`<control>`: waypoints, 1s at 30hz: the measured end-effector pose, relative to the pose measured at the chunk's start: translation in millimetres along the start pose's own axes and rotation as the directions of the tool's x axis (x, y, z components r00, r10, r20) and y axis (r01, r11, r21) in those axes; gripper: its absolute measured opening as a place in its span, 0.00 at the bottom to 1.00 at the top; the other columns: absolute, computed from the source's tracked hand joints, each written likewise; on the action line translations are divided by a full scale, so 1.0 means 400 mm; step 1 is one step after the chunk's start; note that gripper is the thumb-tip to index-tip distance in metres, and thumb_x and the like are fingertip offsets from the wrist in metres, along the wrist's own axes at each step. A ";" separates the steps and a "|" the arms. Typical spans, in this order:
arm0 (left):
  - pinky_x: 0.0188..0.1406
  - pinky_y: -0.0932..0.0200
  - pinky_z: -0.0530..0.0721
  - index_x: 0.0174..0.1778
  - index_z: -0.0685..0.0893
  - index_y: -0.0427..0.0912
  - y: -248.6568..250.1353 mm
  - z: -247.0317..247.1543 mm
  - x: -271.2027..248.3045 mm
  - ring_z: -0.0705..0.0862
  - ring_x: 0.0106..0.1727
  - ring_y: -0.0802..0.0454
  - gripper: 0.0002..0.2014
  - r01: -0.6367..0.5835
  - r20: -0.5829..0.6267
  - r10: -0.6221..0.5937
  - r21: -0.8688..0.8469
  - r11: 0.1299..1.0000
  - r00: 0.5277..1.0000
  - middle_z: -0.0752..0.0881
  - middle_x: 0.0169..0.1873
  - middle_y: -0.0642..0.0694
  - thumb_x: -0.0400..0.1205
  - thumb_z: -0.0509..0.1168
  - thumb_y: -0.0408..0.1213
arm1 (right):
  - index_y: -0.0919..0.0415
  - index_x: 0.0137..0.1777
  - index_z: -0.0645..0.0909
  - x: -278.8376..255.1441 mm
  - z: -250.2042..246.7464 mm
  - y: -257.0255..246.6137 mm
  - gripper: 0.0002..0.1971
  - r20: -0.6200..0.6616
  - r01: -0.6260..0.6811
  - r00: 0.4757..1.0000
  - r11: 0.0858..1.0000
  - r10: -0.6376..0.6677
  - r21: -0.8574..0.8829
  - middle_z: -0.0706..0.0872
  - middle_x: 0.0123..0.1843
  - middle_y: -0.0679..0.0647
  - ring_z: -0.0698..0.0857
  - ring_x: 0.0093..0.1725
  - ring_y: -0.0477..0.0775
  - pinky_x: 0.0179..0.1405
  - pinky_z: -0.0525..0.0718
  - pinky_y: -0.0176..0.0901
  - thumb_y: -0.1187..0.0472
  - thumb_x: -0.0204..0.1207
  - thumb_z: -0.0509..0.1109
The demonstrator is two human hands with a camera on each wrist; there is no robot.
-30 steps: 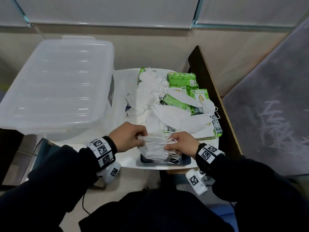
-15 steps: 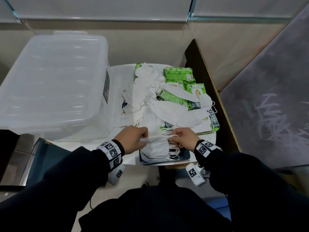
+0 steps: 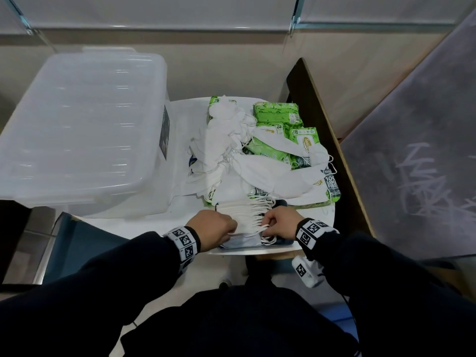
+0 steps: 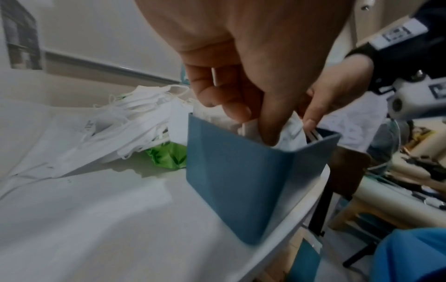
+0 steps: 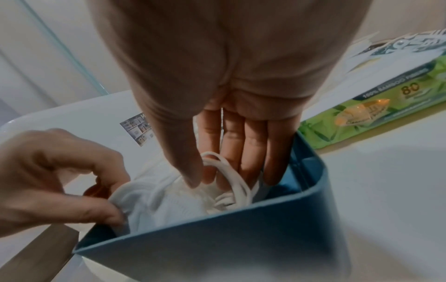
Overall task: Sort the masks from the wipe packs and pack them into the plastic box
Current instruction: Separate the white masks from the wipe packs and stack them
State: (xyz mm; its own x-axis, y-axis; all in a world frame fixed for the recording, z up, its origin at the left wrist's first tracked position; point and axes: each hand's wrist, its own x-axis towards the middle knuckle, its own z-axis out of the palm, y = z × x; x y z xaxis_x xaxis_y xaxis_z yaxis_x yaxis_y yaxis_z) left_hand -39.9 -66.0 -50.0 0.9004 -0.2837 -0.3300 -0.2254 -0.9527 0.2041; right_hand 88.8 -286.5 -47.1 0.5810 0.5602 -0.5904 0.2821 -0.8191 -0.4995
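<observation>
A small blue plastic box (image 3: 282, 203) (image 4: 241, 171) (image 5: 217, 238) stands at the white table's near edge, filled with a row of white masks (image 3: 244, 212). My left hand (image 3: 230, 229) (image 4: 253, 108) pinches the left end of one white mask (image 3: 242, 240) (image 5: 169, 202) inside the box. My right hand (image 3: 266, 225) (image 5: 207, 175) reaches down at the other end, with the ear loops (image 5: 231, 183) between thumb and fingers. Loose masks (image 3: 224, 140) lie heaped over green wipe packs (image 3: 277, 113) behind the box.
A large clear lidded storage box (image 3: 77, 137) fills the table's left side. One wipe pack (image 5: 386, 106) lies just right of the blue box. A dark wooden panel (image 3: 309, 99) borders the table (image 3: 144, 228) on the right; a blue chair seat (image 3: 77, 246) sits lower left.
The mask held flat between both hands above the box has been turned on edge and lowered into the box. Both hands moved down and closer together.
</observation>
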 end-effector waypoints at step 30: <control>0.36 0.49 0.78 0.49 0.70 0.49 0.011 0.005 0.019 0.85 0.40 0.35 0.06 0.071 0.017 -0.074 0.114 0.991 0.997 0.88 0.39 0.41 0.83 0.60 0.44 | 0.52 0.39 0.86 0.027 -0.043 -0.086 0.02 0.014 0.127 0.992 0.942 -0.129 -0.310 0.89 0.41 0.46 0.86 0.44 0.49 0.46 0.86 0.44 0.56 0.69 0.75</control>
State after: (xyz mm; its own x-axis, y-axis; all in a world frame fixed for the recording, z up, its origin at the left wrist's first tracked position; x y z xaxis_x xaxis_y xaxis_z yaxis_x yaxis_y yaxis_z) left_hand -34.7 -72.7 -53.5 0.9080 -0.2144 -0.3600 -0.2014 -0.9767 0.0737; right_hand 98.7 -254.2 -25.3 0.5294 0.6628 -0.5295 0.5765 -0.7390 -0.3486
